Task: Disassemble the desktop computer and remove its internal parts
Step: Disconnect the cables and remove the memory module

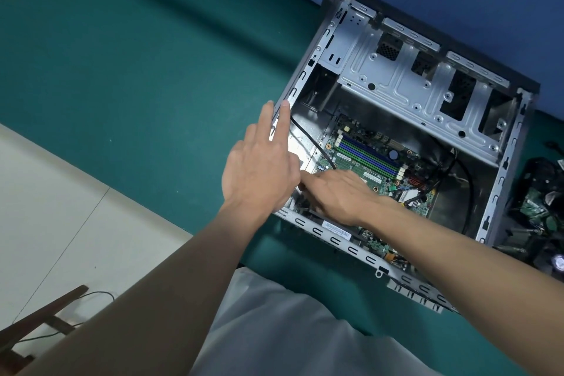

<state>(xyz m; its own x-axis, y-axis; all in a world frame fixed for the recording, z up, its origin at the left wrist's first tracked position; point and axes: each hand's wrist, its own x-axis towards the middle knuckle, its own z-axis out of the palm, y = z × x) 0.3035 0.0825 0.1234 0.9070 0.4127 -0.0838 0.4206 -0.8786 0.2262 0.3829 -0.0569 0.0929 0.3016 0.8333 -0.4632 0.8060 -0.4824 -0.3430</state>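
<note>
With my left hand (265,162) flat and open on the left rim of the computer case (502,174) lying at right, and my right hand (338,192) on the motherboard (345,159) inside it, grip hidden, I judge a hasty tug could flex the board.

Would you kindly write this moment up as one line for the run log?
left hand: open, touching case rim | right hand: inside case over motherboard, grip hidden | loose parts: right of case

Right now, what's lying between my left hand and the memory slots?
A black cable crosses that gap diagonally, between the left hand and the memory slots; the head view shows it.
</note>
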